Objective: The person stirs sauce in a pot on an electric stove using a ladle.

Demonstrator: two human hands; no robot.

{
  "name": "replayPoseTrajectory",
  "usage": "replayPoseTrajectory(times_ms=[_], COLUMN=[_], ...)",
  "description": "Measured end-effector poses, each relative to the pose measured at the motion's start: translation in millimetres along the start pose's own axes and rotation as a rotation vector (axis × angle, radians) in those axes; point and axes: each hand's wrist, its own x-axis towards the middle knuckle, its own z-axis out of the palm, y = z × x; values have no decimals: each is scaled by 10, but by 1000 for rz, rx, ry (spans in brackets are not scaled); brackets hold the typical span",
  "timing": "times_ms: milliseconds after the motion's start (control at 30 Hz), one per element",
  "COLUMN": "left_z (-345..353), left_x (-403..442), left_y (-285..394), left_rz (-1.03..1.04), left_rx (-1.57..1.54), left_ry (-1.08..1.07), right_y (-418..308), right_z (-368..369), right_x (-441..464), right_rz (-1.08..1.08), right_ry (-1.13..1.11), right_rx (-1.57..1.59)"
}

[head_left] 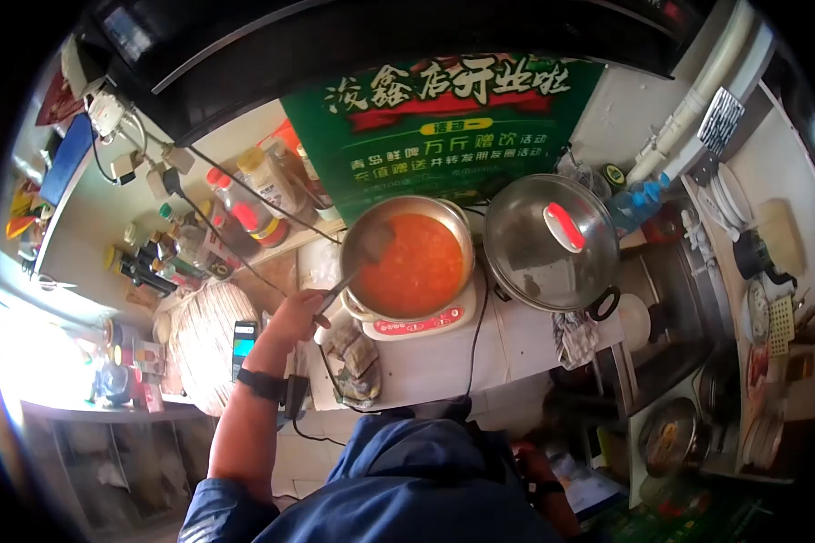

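My left hand [297,317] is closed around the handle of a spatula [338,290]. The spatula's dark, broad head rests in the left side of a metal pot [463,233], partly in orange-red soup [421,267]. Under the pot stands a white electric cooker [418,326] with a red control panel. To its right, a second pan is covered by a glass lid [525,249] with a red-and-white knob. My right hand [532,463] hangs low beside my body, in shadow, and its fingers are not clear.
A crumpled patterned cloth [355,362] lies at the table's front left, another cloth [575,338] below the lidded pan. Black cables [476,344] cross the table. Sauce bottles [244,213] line the left shelf; a sink [652,299] and dishes [726,195] are at right.
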Motion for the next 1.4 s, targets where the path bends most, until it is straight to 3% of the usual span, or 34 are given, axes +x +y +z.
replayPoseTrajectory(times_ms=[67,100,233,300,367,400,433,500,600,700,1000,1100,1200,1300,1367,1400], left_z=[-12,105,284,317,335,365,396,424,403,425,974,1026,1054,1159,1226,1234], left_x=[170,116,251,184,-13,-168,-341,-782,-1061,-1374,-1166,-1223,-1024,-669,-508,-488], left_y=[-68,56,-10,4,75,139,217,447,369,384,75,152,275,243,174,165], left_rz=[-108,-146,-47,247,340,289,238,325,450,397,306,352,425,451,424,418], left_rx=[-202,-295,-385,110,344,328,311,480,622,693,572,593,623,675,753,734], left_ry=[-199,-192,-284,-191,-87,-35,17,101,187,213,230,300,320,328,311,316], right_y=[-267,-422,-608,-634,-590,-551,-582,-568,-467,-713,-631,-605,-778,-195,-188,-105], right_z=[3,-21,-43,-67,-88,-104,-133,-202,-241,-337,-650,-674,-755,-708,-652,-631], right_x=[-221,-338,-481,-471,-452,-435,-419,-325,-165,-130,-4,-75,-163,-4,-57,-49], right_rz=[-138,-180,37,34,-77,-162,-145,-115,-146,471,454,323,522,398,-33,-108], right_ry=[6,-8,-125,-125,-84,-54,-77,-125,-17,-3,-9,57,98,33,66,40], right_rx=[-374,-547,-323,-426,-615,-732,-705,-655,-577,416,607,372,612,430,229,104])
